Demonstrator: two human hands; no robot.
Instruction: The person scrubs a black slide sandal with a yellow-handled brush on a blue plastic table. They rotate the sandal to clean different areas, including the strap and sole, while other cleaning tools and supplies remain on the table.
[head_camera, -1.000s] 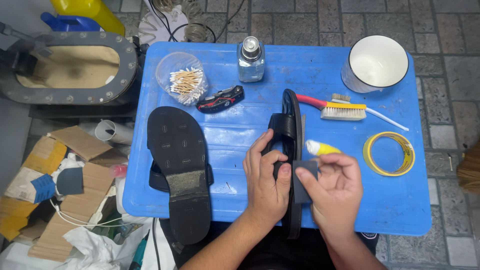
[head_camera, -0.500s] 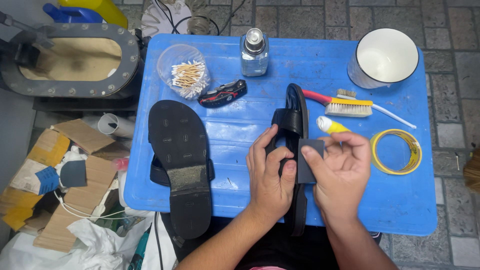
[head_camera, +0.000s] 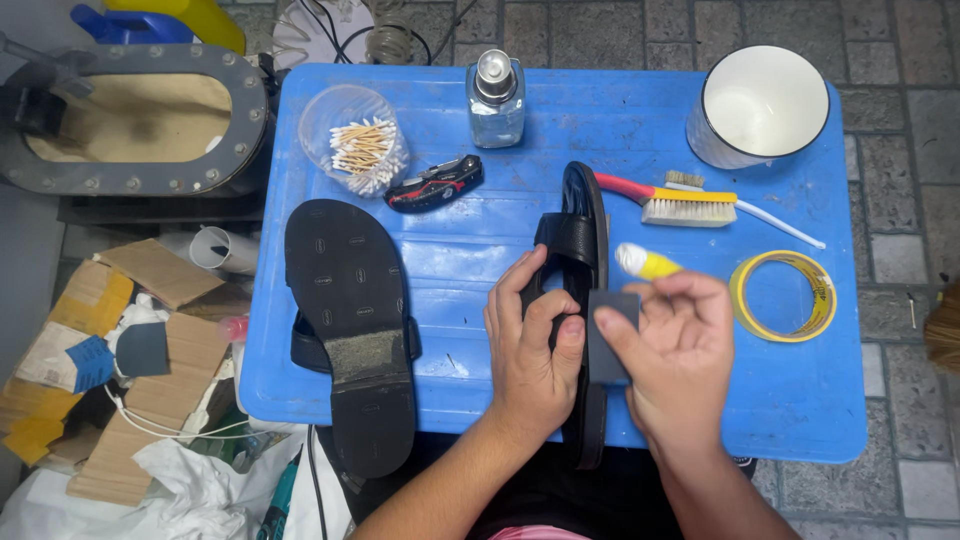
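A black sandal (head_camera: 583, 225) stands on its edge in the middle of the blue plastic table (head_camera: 800, 400). My left hand (head_camera: 532, 345) grips it around the middle, just below its strap. My right hand (head_camera: 678, 350) presses a small dark grey square of sandpaper (head_camera: 610, 335) against the sandal's side. A yellow glue tube with a white cap (head_camera: 645, 262) lies just above my right hand. A second black sandal (head_camera: 350, 320) lies sole up at the table's left, its heel past the front edge.
On the table: a clear tub of cotton swabs (head_camera: 356, 150), a clear bottle (head_camera: 494, 98), a red and black cutter (head_camera: 435, 184), a red-handled brush (head_camera: 672, 204), a white bucket (head_camera: 762, 105), a yellow tape roll (head_camera: 782, 295). Cardboard scraps (head_camera: 110, 350) lie on the floor at left.
My right hand has shifted slightly along the sandal's side with the grey square. My left hand keeps its grip on the sandal.
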